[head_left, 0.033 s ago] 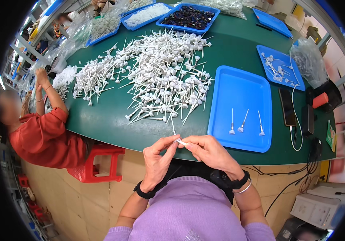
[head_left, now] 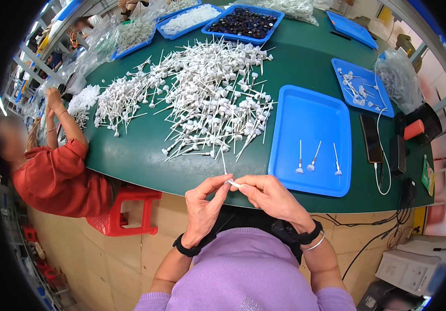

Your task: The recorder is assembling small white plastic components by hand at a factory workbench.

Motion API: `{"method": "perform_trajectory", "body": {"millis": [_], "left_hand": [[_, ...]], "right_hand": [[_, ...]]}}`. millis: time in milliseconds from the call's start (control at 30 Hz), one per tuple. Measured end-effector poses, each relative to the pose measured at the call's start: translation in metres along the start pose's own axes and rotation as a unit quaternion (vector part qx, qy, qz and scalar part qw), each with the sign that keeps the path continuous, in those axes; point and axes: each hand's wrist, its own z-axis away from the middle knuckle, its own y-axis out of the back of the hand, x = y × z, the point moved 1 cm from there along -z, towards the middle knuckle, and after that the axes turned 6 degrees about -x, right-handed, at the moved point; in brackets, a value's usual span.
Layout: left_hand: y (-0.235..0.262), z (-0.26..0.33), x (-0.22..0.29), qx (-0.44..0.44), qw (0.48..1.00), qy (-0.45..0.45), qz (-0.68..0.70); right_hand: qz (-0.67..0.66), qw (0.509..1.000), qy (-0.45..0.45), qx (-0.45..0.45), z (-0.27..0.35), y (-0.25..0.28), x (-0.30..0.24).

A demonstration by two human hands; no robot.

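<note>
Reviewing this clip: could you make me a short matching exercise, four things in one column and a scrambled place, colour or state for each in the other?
Column one:
1. The wearer's left hand
2. Phone
3. Stool
4. The wearer's right hand

Column two:
A. Red, standing on the floor
B. Has a silver bangle at the wrist
C. Pinching a white-stemmed piece, its stem pointing away from the wearer
D. Plugged into a white cable

Right pairs: 1-C, 2-D, 3-A, 4-B.

Parts pile left of nearest tray
</note>
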Motion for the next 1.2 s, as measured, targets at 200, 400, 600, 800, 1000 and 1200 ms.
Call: {"method": "perform_trajectory", "body": {"millis": [200,400,600,800,1000,1200], "left_hand": [[0.0,-0.005,-0.008,0.018,0.993,0.035,0.112],[-0.008,-0.005,-0.011,0.051,0.989,0.036,0.136],[-0.014,-0.006,-0.009,0.076,0.986,0.032,0.147],[-0.018,-0.004,-0.011,0.087,0.983,0.015,0.162],[-0.019,-0.003,-0.012,0.092,0.987,-0.006,0.13],[-0.016,-0.002,-0.015,0.076,0.988,0.003,0.133]], "right_hand": [[0.152,0.978,0.1,0.104,0.005,-0.012,-0.013],[0.253,0.929,0.167,0.211,0.011,-0.029,-0.008],[0.329,0.902,0.148,0.236,0.012,-0.034,-0.009],[0.36,0.895,0.113,0.238,0.012,-0.037,-0.012],[0.378,0.886,0.105,0.246,0.012,-0.038,-0.013],[0.373,0.889,0.111,0.24,0.012,-0.038,-0.011]]}}
